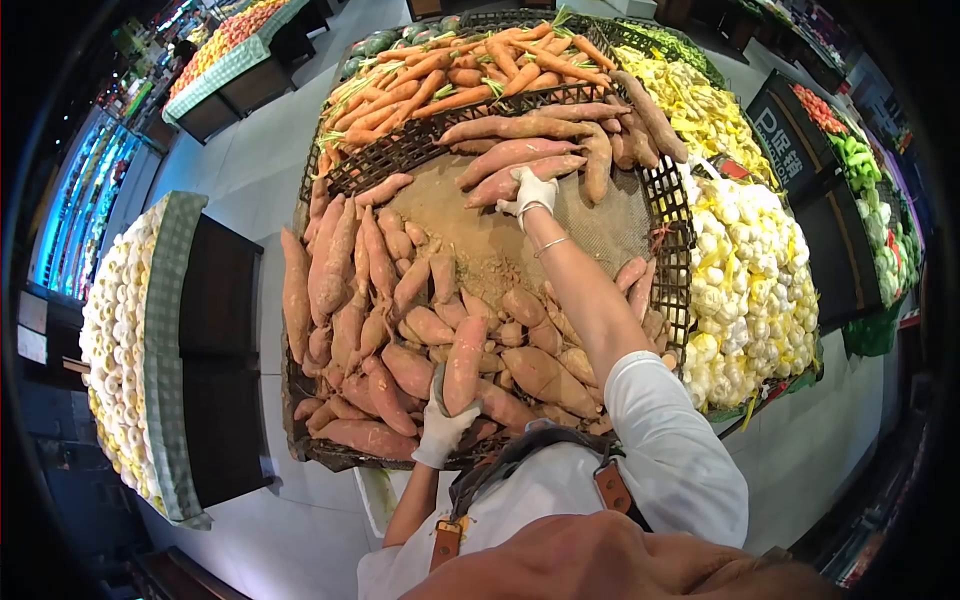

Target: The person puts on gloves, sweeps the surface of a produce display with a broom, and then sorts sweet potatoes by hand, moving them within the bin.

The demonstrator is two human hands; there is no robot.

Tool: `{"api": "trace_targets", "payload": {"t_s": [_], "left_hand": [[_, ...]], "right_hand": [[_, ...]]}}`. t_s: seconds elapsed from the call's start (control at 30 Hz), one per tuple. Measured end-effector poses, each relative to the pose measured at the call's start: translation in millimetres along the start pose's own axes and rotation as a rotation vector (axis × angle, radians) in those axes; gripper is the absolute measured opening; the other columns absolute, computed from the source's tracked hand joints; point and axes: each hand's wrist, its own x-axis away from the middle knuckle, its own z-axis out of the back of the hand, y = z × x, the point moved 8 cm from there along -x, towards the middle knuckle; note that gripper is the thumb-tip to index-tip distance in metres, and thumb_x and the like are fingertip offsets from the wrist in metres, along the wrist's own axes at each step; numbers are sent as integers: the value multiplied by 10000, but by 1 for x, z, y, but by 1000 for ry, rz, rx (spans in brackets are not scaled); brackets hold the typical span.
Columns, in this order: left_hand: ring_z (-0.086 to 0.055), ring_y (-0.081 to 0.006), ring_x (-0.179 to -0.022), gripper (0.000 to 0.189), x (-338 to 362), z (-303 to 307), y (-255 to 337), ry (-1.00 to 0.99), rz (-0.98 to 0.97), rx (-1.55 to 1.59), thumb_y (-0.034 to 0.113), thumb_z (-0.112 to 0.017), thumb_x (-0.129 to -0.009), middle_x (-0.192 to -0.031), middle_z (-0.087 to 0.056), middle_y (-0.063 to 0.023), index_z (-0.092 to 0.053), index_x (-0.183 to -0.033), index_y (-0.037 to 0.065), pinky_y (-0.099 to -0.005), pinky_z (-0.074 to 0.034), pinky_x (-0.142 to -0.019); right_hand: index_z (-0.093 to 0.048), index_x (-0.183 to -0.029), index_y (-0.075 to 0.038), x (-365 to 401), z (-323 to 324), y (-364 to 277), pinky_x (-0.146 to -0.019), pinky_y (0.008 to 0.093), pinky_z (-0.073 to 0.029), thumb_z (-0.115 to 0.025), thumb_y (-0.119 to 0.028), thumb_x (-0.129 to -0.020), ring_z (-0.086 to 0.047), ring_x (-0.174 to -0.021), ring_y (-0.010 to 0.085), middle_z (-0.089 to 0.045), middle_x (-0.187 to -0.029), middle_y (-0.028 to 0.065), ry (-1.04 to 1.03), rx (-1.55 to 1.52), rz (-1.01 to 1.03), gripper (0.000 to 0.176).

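In a white glove, my left hand point(443, 432) grips a large sweet potato point(464, 366), held upright over the near pile. My right hand point(530, 194), also gloved in white, is stretched to the far side of the bin. Its fingers close around the right part of a reddish sweet potato point(495, 188) that lies at the front of a small stack. Behind it in that stack are several more long sweet potatoes point(515, 128). A loose heap of sweet potatoes point(400, 330) fills the near and left parts of the bin.
A black plastic lattice point(400, 165) divides the sweet potatoes from the carrots point(470, 75) behind. Garlic bulbs point(750, 290) are piled along the right side. A separate stand of pale produce point(125, 340) is at the left. Soil and small scraps lie on the brown bin base point(450, 225).
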Motion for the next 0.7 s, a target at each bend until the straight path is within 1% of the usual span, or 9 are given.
{"api": "trace_targets", "payload": {"t_s": [0.07,0.1,0.2,0.23,0.37,0.5,0.53,0.63,0.7], "left_hand": [[-552,-232,-1171,998,-1,1,-1,4,-20,-19,276,-831,-688,-1317,-539,-176,-273,-1476,23,-351,-465,-976],[-551,-235,-1174,1000,-3,1,-6,11,-43,-29,283,-830,-686,-1318,-537,-179,-276,-1474,18,-351,-462,-980],[-551,-238,-1171,994,-3,2,-7,12,-69,-59,292,-826,-681,-1317,-536,-183,-289,-1466,5,-352,-460,-982],[-552,-239,-1169,990,-4,2,-6,11,-74,-69,293,-823,-680,-1317,-536,-184,-293,-1463,1,-352,-460,-981],[-552,-226,-1152,973,-5,-1,-17,-17,6,89,288,-818,-677,-1314,-535,-178,-310,-1455,-1,-347,-461,-972],[-547,-214,-1141,961,-4,-2,-18,-18,8,102,267,-822,-677,-1309,-539,-166,-318,-1454,10,-344,-460,-965],[-546,-212,-1139,959,-5,-1,-19,-7,-20,91,262,-824,-676,-1307,-540,-164,-321,-1454,14,-344,-460,-963],[-546,-215,-1135,960,-7,-1,-36,-6,49,87,243,-831,-675,-1302,-544,-162,-320,-1456,21,-345,-459,-960],[-547,-214,-1131,958,-8,1,-31,10,-31,60,240,-835,-675,-1298,-546,-163,-323,-1454,20,-346,-458,-958]], "right_hand": [[-398,-1220,5,7,4,-10,-551,462,-600,-733,-103,-737,-629,-783,356,-502,-1177,250,6,37,60,598],[-472,-1147,25,12,10,-19,-539,438,-587,-764,-147,-719,-635,-734,320,-556,-1096,239,18,172,98,545],[-508,-1090,34,-3,21,-25,-530,434,-571,-780,-162,-704,-640,-706,308,-603,-956,218,-121,424,18,511],[-495,-1104,25,-16,24,-21,-534,426,-559,-789,-169,-694,-640,-683,305,-614,-853,199,-119,353,53,540],[-431,-1173,-2,-14,34,-8,-572,423,-556,-789,-154,-698,-632,-669,295,-598,-954,232,-179,147,38,614],[-452,-1180,-62,15,25,15,-801,430,-510,-778,-143,-709,-597,-955,269,-572,-1082,131,-313,68,6,579],[-464,-1141,-72,14,23,23,-797,446,-508,-766,-125,-713,-590,-975,274,-545,-1139,148,-315,69,7,526],[-415,-1164,-69,0,24,41,-780,527,-529,-771,-91,-677,-561,-1041,335,-483,-1207,181,-193,68,-25,604],[-378,-1202,-73,20,22,29,-756,570,-541,-778,-72,-650,-549,-1061,368,-462,-1218,199,-89,87,-22,681]]}}
